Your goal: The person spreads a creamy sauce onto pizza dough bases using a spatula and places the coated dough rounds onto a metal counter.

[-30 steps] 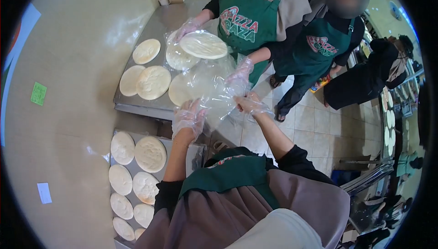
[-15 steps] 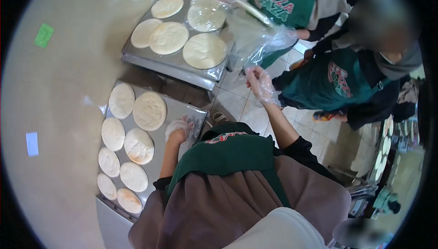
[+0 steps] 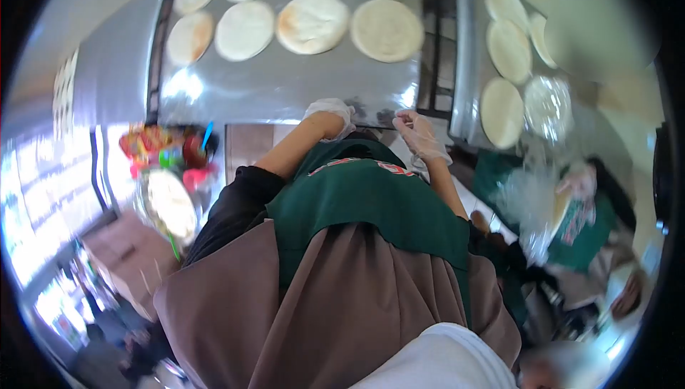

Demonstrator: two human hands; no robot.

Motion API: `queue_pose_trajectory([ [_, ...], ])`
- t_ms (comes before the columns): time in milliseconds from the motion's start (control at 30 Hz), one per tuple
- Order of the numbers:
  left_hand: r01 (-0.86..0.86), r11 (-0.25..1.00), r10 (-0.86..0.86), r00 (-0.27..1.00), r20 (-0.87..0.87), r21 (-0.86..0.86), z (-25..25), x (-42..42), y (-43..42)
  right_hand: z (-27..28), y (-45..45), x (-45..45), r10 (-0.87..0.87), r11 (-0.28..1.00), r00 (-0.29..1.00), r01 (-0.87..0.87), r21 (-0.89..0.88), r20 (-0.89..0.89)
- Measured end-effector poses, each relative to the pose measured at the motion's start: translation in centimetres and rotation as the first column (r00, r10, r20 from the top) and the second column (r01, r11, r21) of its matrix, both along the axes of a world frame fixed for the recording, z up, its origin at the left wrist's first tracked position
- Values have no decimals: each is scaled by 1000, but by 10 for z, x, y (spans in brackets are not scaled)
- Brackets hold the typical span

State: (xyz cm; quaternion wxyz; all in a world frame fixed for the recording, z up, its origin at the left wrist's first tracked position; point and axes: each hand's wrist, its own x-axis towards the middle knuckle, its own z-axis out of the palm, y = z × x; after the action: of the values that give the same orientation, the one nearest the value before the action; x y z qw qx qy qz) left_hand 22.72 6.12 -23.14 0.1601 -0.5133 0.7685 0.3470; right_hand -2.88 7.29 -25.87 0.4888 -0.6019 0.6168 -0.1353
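My left hand point(image 3: 332, 116), in a clear plastic glove, rests at the front edge of the metal table point(image 3: 285, 96). Its fingers show only in part and look loosely open, with nothing seen in them. Just right of it, also gloved, my right hand point(image 3: 422, 138) is held by the table's front right corner, thumb and fingers slightly apart and holding nothing. Beyond both hands, round flatbreads lie in two rows on the table. The nearest include a plain flatbread point(image 3: 387, 30) and a browned flatbread point(image 3: 312, 24).
Across a gap on the right, a second metal table point(image 3: 467, 68) bears more flatbreads and a plastic-wrapped stack point(image 3: 548, 107). A co-worker's gloved hand point(image 3: 579, 181) is beside a clear plastic bag point(image 3: 524, 200). At left are a bowl point(image 3: 170, 203) and a cardboard box point(image 3: 132, 257).
My view has swung left, bringing the flatbread table in front of me. My right hand has come from out by the co-workers to the table's edge, close to my left hand.
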Motion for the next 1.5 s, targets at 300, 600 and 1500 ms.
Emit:
queue_pose_trajectory([
  [300,-599,793,586,800,128,112,-20,114,102,-61,-68,134,-473,783,827,236,576,303],
  [600,-610,760,615,786,56,223,-26,197,140,-123,-160,224,-913,309,403,575,758,66],
  [1500,-909,338,926,367,89,243,-8,193,210,-107,-174,432,-680,503,719,319,804,141],
])
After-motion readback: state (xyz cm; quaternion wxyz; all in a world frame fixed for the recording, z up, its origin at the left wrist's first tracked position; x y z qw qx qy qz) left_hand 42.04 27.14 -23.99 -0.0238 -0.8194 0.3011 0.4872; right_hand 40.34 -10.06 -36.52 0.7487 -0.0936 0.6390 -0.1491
